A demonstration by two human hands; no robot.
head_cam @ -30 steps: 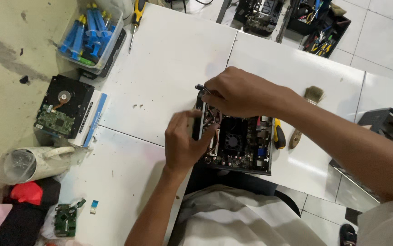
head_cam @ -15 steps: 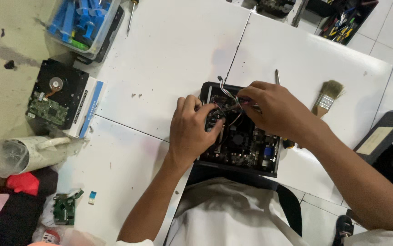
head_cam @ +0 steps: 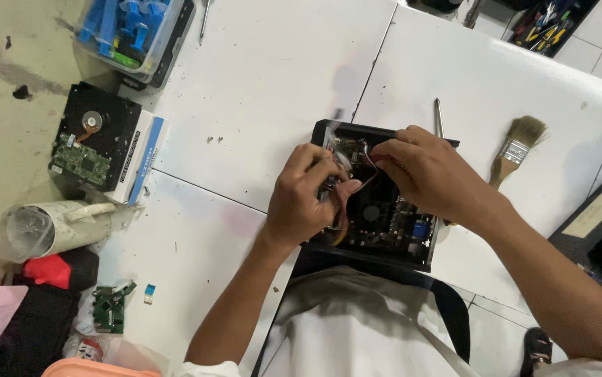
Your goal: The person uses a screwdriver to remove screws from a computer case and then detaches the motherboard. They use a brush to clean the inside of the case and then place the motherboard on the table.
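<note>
**A:** What's nearest me?

**B:** From my remote seat, the open black metal computer case (head_cam: 377,202) sits at the table's near edge, just above my lap; I'll place everything from it. Inside lies a dark green circuit board with a small round fan (head_cam: 377,222).

**A:** And my hands?

**B:** My left hand (head_cam: 308,202) is over the case's left side, fingers curled narrowly around a bundle of thin red and dark wires (head_cam: 346,199). My right hand (head_cam: 430,174) covers the case's far right part, fingertips pinched on the upper end of the same wires. I judge both are gripping, though the right fingertips are partly hidden.

**A:** How do the wires run?

**B:** They curve from the right fingertips down and leftward into the left palm, long axis roughly along the case's left wall. The left hand is nearer their lower end.

**A:** Further out?

**B:** Just right of the case, a slim metal screwdriver (head_cam: 438,117) and a wooden-handled paintbrush (head_cam: 514,148). Well left, a bare hard drive on a black box (head_cam: 95,150), and beyond it a clear plastic tub holding blue syringe-like tubes (head_cam: 130,31). Far right of the case, a tray of hand tools (head_cam: 548,31).
</note>
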